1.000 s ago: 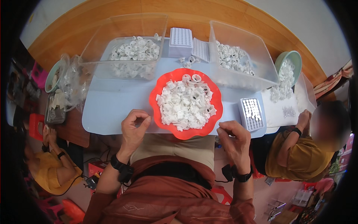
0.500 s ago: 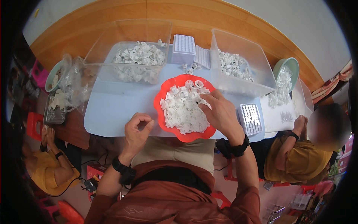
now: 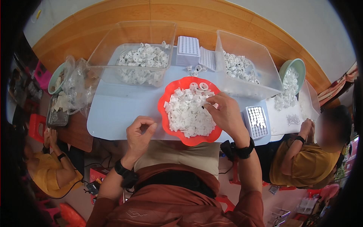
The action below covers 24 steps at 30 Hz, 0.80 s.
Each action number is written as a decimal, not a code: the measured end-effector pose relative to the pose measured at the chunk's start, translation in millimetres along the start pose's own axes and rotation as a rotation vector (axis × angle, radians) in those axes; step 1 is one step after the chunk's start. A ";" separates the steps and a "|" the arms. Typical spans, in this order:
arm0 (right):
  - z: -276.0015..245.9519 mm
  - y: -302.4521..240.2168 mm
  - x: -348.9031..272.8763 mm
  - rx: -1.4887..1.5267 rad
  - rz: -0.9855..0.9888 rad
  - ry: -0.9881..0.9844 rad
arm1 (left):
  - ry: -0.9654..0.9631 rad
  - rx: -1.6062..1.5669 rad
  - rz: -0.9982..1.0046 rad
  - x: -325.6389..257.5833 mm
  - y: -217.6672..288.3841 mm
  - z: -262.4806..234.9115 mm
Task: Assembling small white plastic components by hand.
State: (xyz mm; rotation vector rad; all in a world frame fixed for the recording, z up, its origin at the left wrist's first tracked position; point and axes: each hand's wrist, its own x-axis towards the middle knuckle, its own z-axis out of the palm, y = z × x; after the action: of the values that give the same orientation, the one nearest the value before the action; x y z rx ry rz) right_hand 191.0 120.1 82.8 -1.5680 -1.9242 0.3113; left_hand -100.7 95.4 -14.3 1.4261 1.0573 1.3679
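Right hand (image 3: pixel 224 113) has slid down toward the red bowl's (image 3: pixel 166 100) 3 o'clock rim, grip pinching white rings (image 3: pixel 187 113). Left hand (image 3: pixel 139 132) stays loosely curled, empty.

One head-worn fisheye view, looking steeply down over a work table.

The camera sits on the seated person's head and faces down and forward, so the pale blue table (image 3: pixel 113 113) fills the middle and the person's own lap and forearms enter from the lower edge. It is close: the red tray (image 3: pixel 166 104) lies just below centre. Straight edges bow toward the dark round rim. A co-worker (image 3: pixel 306 166) shows at the right margin. No second view is present to share anything with.
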 end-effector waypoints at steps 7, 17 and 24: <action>-14.9 -32.8 -17.0 0.150 0.188 -0.113 | 0.064 0.048 0.100 -6.6 26.9 -0.7; -9.3 -65.7 -43.0 0.525 0.021 -0.152 | -0.208 -0.283 -0.014 -14.5 77.9 40.2; 3.5 -62.7 -54.3 0.746 0.044 -0.108 | -0.368 -0.398 -0.152 -10.5 84.3 45.5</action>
State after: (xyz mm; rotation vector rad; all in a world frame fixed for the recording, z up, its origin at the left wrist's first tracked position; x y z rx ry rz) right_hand 144.2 53.0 97.0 -1.0990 -1.5686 1.0152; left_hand -54.9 61.9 63.6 1.2115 0.6004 1.0792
